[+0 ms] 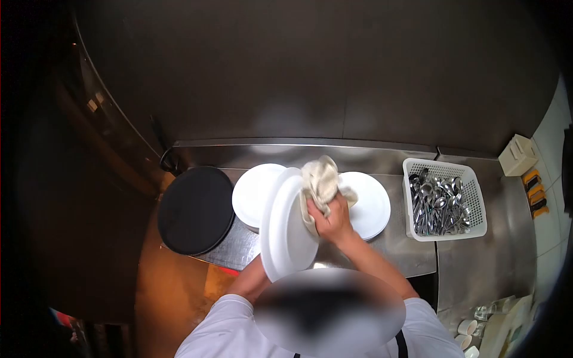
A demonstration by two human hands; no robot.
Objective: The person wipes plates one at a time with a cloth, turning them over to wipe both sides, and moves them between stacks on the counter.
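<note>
A white plate (285, 235) stands tilted on edge over the steel counter (397, 253). My right hand (332, 222) is shut on a beige cloth (320, 181) and presses it against the plate's upper rim. My left forearm (252, 279) runs up behind the plate. The left hand itself is hidden by the plate, which it seems to hold from behind. Behind the plate lie more white plates (253, 192) on the left and another white plate (369, 206) on the right.
A round black tray (196, 209) overhangs the counter's left end. A white basket (479, 210) full of metal cutlery sits at the right. A beige box (518, 155) is on the far right, with small white cups (465, 334) lower right. A dark steel wall backs the counter.
</note>
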